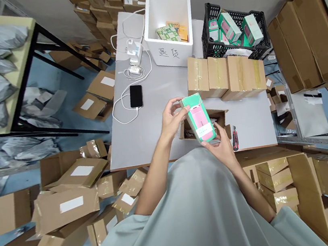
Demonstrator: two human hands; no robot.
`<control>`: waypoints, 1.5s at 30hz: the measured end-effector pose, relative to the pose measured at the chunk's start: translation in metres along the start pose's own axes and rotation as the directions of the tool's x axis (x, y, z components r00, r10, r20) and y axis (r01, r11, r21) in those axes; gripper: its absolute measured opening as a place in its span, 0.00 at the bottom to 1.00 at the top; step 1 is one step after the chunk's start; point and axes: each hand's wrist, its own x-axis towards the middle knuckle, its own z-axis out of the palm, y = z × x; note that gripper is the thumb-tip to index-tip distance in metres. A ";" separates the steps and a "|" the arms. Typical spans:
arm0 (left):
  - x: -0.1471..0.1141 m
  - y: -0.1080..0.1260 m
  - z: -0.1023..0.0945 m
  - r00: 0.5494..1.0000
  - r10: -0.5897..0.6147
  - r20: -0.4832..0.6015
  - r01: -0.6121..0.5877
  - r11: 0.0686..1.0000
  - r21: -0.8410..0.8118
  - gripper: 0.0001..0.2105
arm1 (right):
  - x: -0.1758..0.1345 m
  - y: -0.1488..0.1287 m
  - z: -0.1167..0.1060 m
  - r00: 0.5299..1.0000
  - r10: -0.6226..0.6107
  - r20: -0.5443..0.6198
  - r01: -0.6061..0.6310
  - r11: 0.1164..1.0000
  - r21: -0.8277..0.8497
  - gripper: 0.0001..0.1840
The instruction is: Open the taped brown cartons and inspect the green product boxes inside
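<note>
Both hands are working at the near side of a grey rectangular table (pixel 161 84). The left hand (pixel 173 118) is gripping the upper-left edge of a green and pink printed carton (pixel 200 120), thumb lying across its front face; the right hand (pixel 221 147) is supporting the lower-right corner, so the fingers of both are closing around this one item. The printed carton is tilting, front face up, and is partly hiding an open brown cardboard box (pixel 228 131) behind it on the table. A red and black utility knife (pixel 235 139) is lying just right of the open box. Beyond, tape-sealed brown cartons (pixel 218 72) are standing in a row before a black plastic crate (pixel 206 45), which is holding similar green and pink cartons. A white foam bin (pixel 157 56) is standing farther left, containing green and orange packets; a black smartphone (pixel 136 96) is lying nearer, attached to a white cable (pixel 127 123).
</note>
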 end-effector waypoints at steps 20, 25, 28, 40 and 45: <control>-0.025 0.018 -0.003 0.998 -0.065 -0.010 0.062 0.979 -0.194 0.20 | 0.009 0.005 -0.017 0.926 0.025 0.376 -0.223 0.840 0.494 0.48; -0.026 0.018 -0.006 0.998 -0.069 0.014 0.071 0.982 -0.176 0.16 | 0.008 0.001 -0.018 0.923 0.050 0.382 -0.241 0.849 0.470 0.45; -0.027 0.019 -0.006 0.997 -0.066 0.031 0.070 0.985 -0.159 0.15 | 0.006 -0.004 -0.019 0.925 0.066 0.375 -0.250 0.847 0.468 0.43; -0.030 0.016 -0.004 0.995 -0.093 0.030 0.097 0.982 -0.164 0.15 | 0.005 0.001 -0.020 0.920 0.061 0.387 -0.266 0.821 0.504 0.39; -0.039 -0.006 0.001 0.981 -0.190 0.035 0.193 0.969 -0.155 0.17 | 0.007 0.011 -0.017 0.921 0.020 0.388 -0.251 0.794 0.553 0.35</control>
